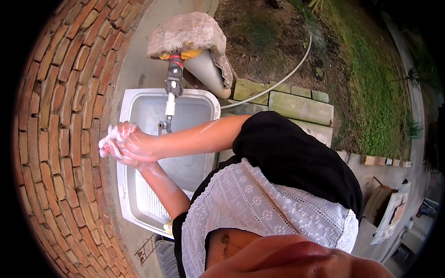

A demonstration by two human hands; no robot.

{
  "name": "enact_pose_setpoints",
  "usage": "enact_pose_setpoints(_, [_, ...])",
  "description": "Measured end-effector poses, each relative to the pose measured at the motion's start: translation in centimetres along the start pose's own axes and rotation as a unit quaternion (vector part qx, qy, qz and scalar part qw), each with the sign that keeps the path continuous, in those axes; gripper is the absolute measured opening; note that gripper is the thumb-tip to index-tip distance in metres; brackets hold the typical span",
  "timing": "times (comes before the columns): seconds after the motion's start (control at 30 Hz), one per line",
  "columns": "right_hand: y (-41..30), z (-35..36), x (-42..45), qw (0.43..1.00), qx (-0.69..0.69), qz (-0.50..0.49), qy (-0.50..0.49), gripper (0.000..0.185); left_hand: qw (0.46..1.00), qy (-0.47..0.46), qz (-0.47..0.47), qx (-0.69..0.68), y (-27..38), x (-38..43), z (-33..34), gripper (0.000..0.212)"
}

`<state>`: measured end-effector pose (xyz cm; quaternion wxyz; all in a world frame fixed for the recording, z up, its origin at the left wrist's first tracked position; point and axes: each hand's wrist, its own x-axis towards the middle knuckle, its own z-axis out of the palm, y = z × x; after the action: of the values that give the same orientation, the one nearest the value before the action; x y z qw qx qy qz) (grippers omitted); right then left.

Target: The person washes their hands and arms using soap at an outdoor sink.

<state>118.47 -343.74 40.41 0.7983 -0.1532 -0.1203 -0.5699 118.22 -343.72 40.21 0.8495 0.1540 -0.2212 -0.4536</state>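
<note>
My right hand [140,142] and my left hand [127,160] are clasped together, coated in white soap lather. The right one lies mostly over the left, and some fingers overlap so closely that I cannot tell whose they are. Streaks of suds run along both forearms. Both hands are over the left rim of a laundry sink [167,91], which has a grey basin and a ribbed washboard [153,199]. A metal tap [162,125] hangs from a white plastic pipe [170,106] above the basin. My right forearm passes just below the tap, hiding part of the basin.
A brick wall [66,139] runs along the left. A shaggy cloth [187,34] covers the top of a thick grey pipe [207,71] behind the sink. A pale hose [288,76] crosses concrete blocks [299,107] towards bare soil and grass. Something yellow [168,228] sits at the sink's lower corner.
</note>
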Motion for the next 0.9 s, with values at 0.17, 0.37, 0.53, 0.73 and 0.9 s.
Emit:
enact_pose_setpoints(0.17, [0.3, -2.4, -1.5, 0.964, -0.251, -0.088, -0.002, 0.005, 0.971, -0.012, 0.054, 0.234, 2.6, 1.6, -1.0, 0.028])
enact_pose_setpoints(0.37, [-3.5, -3.7, -4.0, 0.717, -0.652, -0.169, -0.180, 0.078, 0.951, 0.082, 0.065, 0.292, 1.1, 0.6, -2.2, 0.023])
enact_pose_setpoints(0.53, [-6.8, -1.2, 0.2, 0.805, -0.564, 0.093, -0.158, 0.099, 0.928, 0.136, 0.079, 0.337, -1.5, -1.2, -1.1, 0.030])
enact_pose_setpoints(0.73, [-7.2, -5.1, 6.1, 0.882, -0.456, 0.105, -0.052, 0.086, 0.904, 0.068, -0.005, 0.422, -5.3, -3.6, 2.7, 0.056])
enact_pose_setpoints(0.9, [-4.6, -4.0, 1.7, 0.875, -0.456, 0.118, -0.115, 0.075, 0.867, 0.052, 0.073, 0.490, -3.6, -3.4, 6.8, 0.055])
